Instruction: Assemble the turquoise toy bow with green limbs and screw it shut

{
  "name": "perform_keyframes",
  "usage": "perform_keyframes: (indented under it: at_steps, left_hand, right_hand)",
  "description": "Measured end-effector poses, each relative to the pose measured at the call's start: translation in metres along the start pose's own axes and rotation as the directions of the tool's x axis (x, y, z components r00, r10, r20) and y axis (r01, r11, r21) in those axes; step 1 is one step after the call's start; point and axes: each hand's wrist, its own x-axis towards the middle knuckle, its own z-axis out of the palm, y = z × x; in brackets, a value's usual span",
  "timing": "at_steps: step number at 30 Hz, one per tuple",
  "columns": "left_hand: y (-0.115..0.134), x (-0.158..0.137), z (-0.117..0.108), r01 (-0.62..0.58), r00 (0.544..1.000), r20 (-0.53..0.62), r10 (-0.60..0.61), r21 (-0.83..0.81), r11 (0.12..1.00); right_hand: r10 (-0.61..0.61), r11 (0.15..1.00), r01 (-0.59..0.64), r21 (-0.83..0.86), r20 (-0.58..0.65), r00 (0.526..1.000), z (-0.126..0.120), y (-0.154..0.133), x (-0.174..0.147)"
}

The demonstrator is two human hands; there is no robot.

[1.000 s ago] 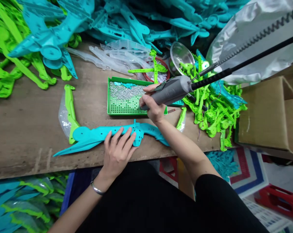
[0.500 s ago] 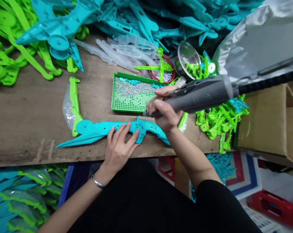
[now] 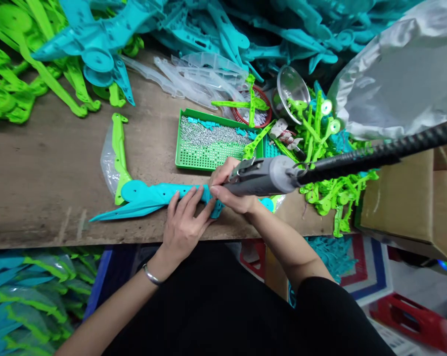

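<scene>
A long blue plastic toy part [image 3: 155, 197] lies on the workbench near its front edge. My left hand [image 3: 184, 222] rests on its middle, fingers stretched out and spread across the surface, pressing it down. My right hand [image 3: 233, 193] is wrapped round a grey electric screwdriver [image 3: 262, 178], which tilts down from the right to the middle of the blue part. Its tip is hidden behind my fingers, so contact cannot be seen. At the blue part's left end sits a green curved piece [image 3: 118, 148] with a clear plastic blade. Behind my hands stands a green tray [image 3: 203, 157] of screws.
Blue parts [image 3: 208, 29] are heaped along the back, green parts [image 3: 41, 74] at the left and more green pieces [image 3: 329, 183] at the right. Clear blades [image 3: 204, 74], a red basket [image 3: 271, 116] and a metal bowl [image 3: 293, 91] stand behind the tray. A cardboard box [image 3: 396, 198] is at right.
My right hand has brought the screwdriver down and left onto the middle of the blue part, covering it. My left hand stays on the part.
</scene>
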Motion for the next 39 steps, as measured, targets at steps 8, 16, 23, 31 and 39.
perform_keyframes:
  at_steps: [8,16,23,31,39]
  left_hand:
    - [-0.001,0.0,0.0,0.012,1.0,-0.001,-0.012,-0.03,0.999]
    - [-0.001,0.001,-0.001,-0.028,0.999,-0.021,0.029,0.009,1.0]
    - [-0.001,0.001,-0.001,-0.024,1.0,-0.02,0.024,0.0,1.0]
    - [0.0,0.002,0.0,-0.034,0.998,-0.052,0.036,0.031,0.999]
    - [-0.001,0.002,0.005,-0.047,0.994,-0.092,0.052,0.049,0.998]
  right_hand:
    - [-0.184,0.968,0.215,0.133,-0.214,0.959,-0.017,0.001,0.024]
    - [-0.102,0.987,0.146,0.068,-0.438,0.893,-0.017,0.025,0.048]
    - [-0.069,0.982,0.137,0.128,-0.431,0.9,-0.014,0.026,0.048]
    - [-0.15,0.962,0.233,0.141,-0.439,0.886,-0.018,0.008,0.041]
    - [-0.114,0.948,0.176,0.266,-0.231,0.966,-0.007,-0.036,-0.033]
